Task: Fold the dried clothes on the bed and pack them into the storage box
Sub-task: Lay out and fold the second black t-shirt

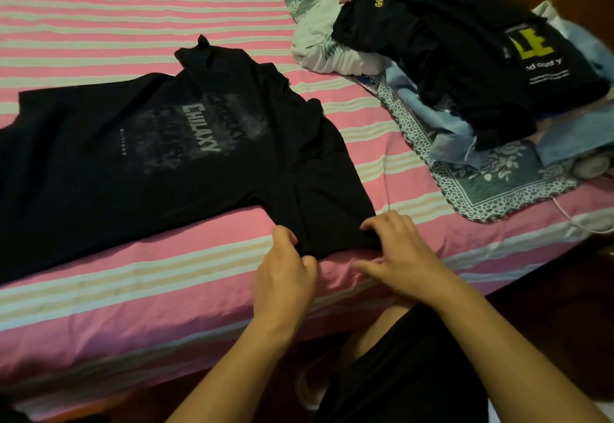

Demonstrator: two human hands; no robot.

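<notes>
A black T-shirt [159, 150] with pale grey lettering lies spread flat, print up, across the pink striped bed [139, 276]. Its near sleeve [319, 210] points toward me at the bed's front edge. My left hand [285, 276] pinches the sleeve's left hem corner between thumb and fingers. My right hand [402, 253] pinches the sleeve's right hem corner, the other fingers spread over the sheet. A heap of unfolded clothes [465, 57], mostly black with yellow print, sits at the back right. No storage box is in view.
The heap rests on a grey-blue patterned blanket [498, 190] with white and light blue garments under it. A thin white cord [571, 219] trails off the blanket's corner. Dark floor lies below the bed's edge, where my knee in black shorts [408, 366] shows.
</notes>
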